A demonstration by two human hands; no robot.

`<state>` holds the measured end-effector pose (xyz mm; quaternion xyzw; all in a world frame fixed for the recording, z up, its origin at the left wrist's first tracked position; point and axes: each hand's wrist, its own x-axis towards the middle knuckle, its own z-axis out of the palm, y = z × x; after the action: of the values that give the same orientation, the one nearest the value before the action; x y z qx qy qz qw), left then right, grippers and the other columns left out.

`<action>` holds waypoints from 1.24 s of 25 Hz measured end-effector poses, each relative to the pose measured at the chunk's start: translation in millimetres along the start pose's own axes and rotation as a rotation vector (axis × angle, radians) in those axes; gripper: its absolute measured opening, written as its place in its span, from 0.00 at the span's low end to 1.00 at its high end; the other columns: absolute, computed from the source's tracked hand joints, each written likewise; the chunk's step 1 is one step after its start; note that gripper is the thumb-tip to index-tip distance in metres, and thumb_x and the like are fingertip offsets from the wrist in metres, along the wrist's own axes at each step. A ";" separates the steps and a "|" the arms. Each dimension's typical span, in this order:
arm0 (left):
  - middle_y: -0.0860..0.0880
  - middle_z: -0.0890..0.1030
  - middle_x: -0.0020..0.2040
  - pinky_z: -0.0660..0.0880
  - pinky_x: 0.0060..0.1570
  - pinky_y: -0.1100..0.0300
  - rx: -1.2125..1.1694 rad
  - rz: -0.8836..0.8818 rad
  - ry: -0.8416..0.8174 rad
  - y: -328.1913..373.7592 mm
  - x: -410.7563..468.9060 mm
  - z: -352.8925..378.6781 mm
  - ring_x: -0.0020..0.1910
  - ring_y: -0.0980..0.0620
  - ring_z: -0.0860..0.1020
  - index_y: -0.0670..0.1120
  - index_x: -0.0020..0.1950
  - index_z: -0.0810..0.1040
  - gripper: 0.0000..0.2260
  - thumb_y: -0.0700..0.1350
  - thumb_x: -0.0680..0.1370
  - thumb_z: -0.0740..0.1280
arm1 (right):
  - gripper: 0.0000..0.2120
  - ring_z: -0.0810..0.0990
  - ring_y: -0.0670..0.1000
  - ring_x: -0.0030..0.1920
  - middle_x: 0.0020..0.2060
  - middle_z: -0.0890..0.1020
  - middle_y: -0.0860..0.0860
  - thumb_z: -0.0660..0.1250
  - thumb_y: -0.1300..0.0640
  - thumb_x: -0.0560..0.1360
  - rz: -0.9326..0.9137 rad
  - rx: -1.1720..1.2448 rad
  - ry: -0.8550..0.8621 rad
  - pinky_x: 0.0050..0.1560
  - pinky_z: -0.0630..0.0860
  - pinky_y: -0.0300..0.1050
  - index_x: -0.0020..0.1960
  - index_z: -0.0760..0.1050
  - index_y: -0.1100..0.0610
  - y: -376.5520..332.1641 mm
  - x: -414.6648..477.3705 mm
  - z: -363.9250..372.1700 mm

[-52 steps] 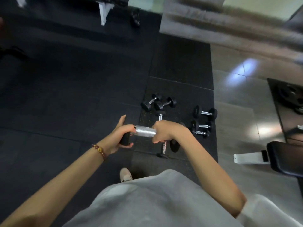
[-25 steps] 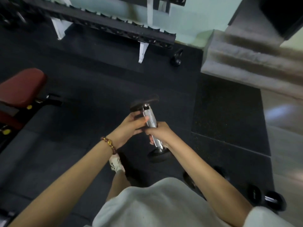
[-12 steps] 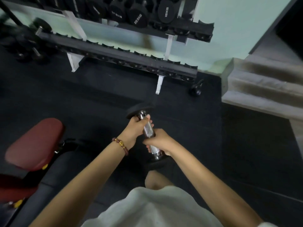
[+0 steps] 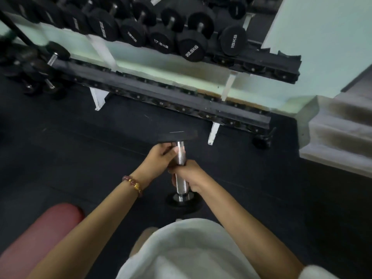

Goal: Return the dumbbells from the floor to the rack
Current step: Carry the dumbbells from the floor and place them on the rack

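Head view: black rubber floor (image 4: 60,158), dumbbell rack (image 4: 161,95) against pale-green wall (image 4: 322,37).

Only readable stuff in your view is the white weight print on the black dumbbell ends up on the rack (image 4: 271,63). The big end (image 4: 191,49) at 12 o'clock says 22.5KG. The smaller end (image 4: 161,40) just at its 9 o'clock reads 17.5KG. The end at 1 o'clock (image 4: 232,40) says 15KG. Toward 11 o'clock, two more printed ends (image 4: 103,27) are too smeared to call.
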<state>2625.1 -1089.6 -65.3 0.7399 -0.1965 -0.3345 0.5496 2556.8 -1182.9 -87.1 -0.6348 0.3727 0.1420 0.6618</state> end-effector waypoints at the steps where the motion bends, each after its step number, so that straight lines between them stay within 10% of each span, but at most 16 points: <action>1: 0.38 0.81 0.50 0.76 0.55 0.49 -0.038 0.011 0.003 5.3 17.6 -20.7 0.52 0.40 0.79 0.42 0.51 0.78 0.08 0.39 0.81 0.59 | 0.07 0.73 0.50 0.24 0.24 0.73 0.54 0.65 0.66 0.73 0.000 0.024 0.002 0.27 0.70 0.39 0.37 0.73 0.59 -22.6 18.1 4.9; 4: 0.48 0.78 0.53 0.75 0.54 0.62 -0.131 0.033 -0.043 17.2 68.2 -89.6 0.54 0.52 0.77 0.48 0.56 0.76 0.08 0.41 0.81 0.59 | 0.08 0.72 0.50 0.23 0.23 0.73 0.54 0.67 0.60 0.74 -0.008 0.056 0.045 0.27 0.70 0.41 0.37 0.73 0.60 -85.0 81.8 28.6; 10: 0.54 0.78 0.60 0.74 0.59 0.53 -0.152 -0.325 -0.203 -33.9 169.1 -262.8 0.60 0.55 0.77 0.56 0.60 0.74 0.30 0.65 0.61 0.71 | 0.13 0.73 0.51 0.25 0.21 0.74 0.52 0.66 0.57 0.73 0.053 0.190 0.117 0.34 0.72 0.43 0.31 0.71 0.59 -209.4 222.7 122.7; 17: 0.38 0.74 0.67 0.80 0.44 0.55 -0.755 -0.598 -0.138 -41.4 278.4 -439.4 0.53 0.46 0.78 0.41 0.71 0.65 0.37 0.38 0.65 0.75 | 0.09 0.73 0.50 0.27 0.25 0.74 0.53 0.65 0.64 0.73 0.058 0.354 0.023 0.35 0.74 0.44 0.35 0.70 0.59 -360.0 340.2 250.2; 24: 0.41 0.80 0.45 0.82 0.34 0.56 -0.884 -0.757 -0.147 -28.1 374.7 -584.0 0.40 0.47 0.82 0.39 0.51 0.77 0.08 0.33 0.74 0.61 | 0.03 0.78 0.50 0.32 0.30 0.77 0.54 0.67 0.61 0.74 0.039 0.265 0.010 0.46 0.80 0.50 0.45 0.73 0.61 -463.3 472.4 344.1; 31: 0.39 0.75 0.42 0.77 0.37 0.40 -0.790 -0.889 0.062 -22.6 496.7 -749.1 0.48 0.41 0.77 0.36 0.38 0.74 0.07 0.32 0.76 0.61 | 0.04 0.80 0.49 0.37 0.38 0.81 0.54 0.65 0.58 0.75 0.074 0.186 0.008 0.44 0.77 0.42 0.48 0.74 0.58 -573.5 612.4 437.0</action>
<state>3503.1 -898.6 -96.4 0.5001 0.2878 -0.5584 0.5960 3490.3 -1032.3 -115.0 -0.5571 0.4101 0.1287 0.7106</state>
